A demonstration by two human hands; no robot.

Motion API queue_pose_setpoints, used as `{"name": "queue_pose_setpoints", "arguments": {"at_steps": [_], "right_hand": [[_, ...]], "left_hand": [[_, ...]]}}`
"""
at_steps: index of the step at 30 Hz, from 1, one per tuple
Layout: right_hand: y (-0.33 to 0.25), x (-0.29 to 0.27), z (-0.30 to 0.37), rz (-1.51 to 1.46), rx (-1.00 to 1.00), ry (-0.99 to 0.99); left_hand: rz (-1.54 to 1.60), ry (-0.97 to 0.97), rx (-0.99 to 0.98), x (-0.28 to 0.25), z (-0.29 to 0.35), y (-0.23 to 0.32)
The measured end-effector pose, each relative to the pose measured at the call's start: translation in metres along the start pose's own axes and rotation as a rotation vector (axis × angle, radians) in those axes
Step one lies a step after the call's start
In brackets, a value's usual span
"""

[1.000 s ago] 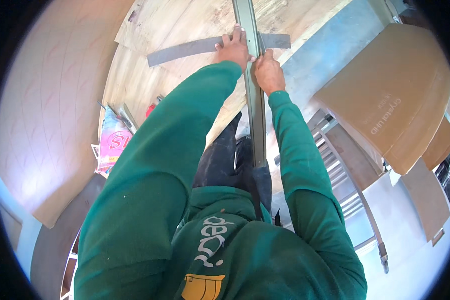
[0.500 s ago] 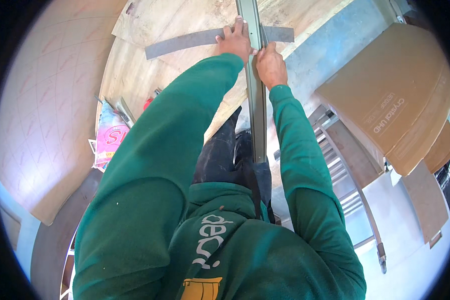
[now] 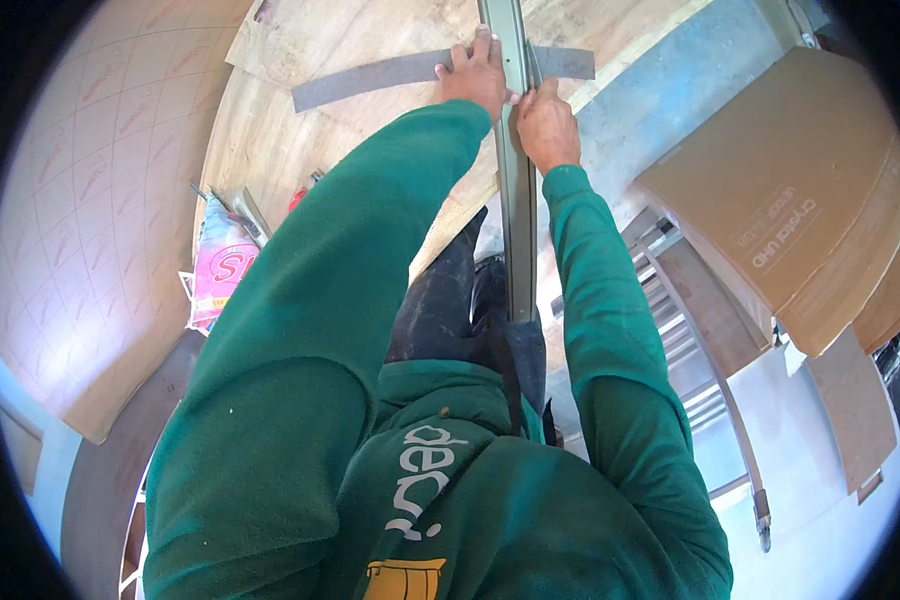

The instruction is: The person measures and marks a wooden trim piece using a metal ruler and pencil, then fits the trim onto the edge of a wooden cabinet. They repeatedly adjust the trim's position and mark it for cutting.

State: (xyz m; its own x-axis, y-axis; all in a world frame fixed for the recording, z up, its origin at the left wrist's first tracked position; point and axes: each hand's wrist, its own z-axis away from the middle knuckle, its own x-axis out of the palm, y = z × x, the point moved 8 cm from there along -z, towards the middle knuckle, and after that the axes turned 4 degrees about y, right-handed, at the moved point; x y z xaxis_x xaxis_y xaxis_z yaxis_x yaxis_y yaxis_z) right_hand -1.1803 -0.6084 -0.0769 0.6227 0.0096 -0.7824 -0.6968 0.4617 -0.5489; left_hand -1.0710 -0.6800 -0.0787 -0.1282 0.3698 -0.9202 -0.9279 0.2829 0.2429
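A long grey-green metal profile (image 3: pixel 518 200) runs from the far edge of the view down to my thighs, crossing the wooden board. Under it lies a flat grey strip (image 3: pixel 370 82), set crosswise. My left hand (image 3: pixel 475 80) is against the profile's left edge, open, with fingers spread and the thumb reaching onto the metal. On the other side my right hand (image 3: pixel 548 125) is closed close to the profile's right edge. A thin dark sliver (image 3: pixel 533 66) sticks up from its fingers beside the metal; its kind is too small to make out.
A big cardboard box (image 3: pixel 770 170) stands at the right, above a metal ladder (image 3: pixel 685 320). At the left are a pink packet (image 3: pixel 222 265) and a red item (image 3: pixel 297 200) on the board's edge. A patterned curved panel (image 3: pixel 90 200) fills the far left.
The scene sits very slightly further up and right in the view. Both hands keep their places at the profile, with no visible change in grip.
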Motion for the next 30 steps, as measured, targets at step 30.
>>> {"name": "queue_pose_setpoints", "arguments": {"at_steps": [30], "right_hand": [[0.01,-0.059,0.027,-0.717,0.364,-0.366]], "left_hand": [[0.045,-0.05,-0.003,-0.005,0.005,0.003]]}}
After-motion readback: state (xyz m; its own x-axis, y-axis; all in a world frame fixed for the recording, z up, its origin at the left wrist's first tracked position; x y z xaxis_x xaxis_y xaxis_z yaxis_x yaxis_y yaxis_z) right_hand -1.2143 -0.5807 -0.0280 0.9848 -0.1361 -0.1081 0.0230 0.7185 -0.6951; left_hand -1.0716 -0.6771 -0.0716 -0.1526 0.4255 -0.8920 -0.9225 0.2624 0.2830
